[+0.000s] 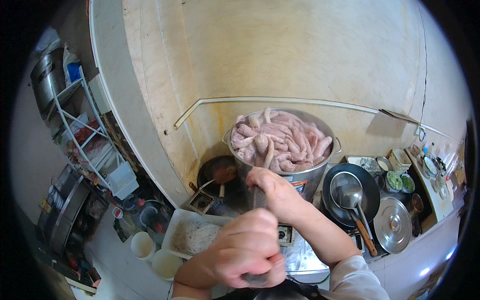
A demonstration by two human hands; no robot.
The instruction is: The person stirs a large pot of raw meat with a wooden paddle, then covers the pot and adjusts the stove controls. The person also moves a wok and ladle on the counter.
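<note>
My left hand (249, 249) is closed around the near end of a dark grey rod-like handle (258, 197), low in the middle of the view. Further up, my right hand (272, 189) grips the same handle, close in front of a large stainless steel stockpot (318, 183). Pale pink, tube-shaped pieces of raw-looking meat (288, 138) are heaped up to and above the pot's rim. The handle's far end is hidden behind my right hand, so I cannot tell whether it reaches into the meat.
Right of the pot are a wok (369, 180) holding a strainer and a steel ladle (350, 195), a round metal lid (393, 225) and bowls of chopped greens (393, 180). Left are a dark wok (206, 172), a white tub of noodle-like strands (174, 232), buckets (142, 245) and a metal rack (69, 123).
</note>
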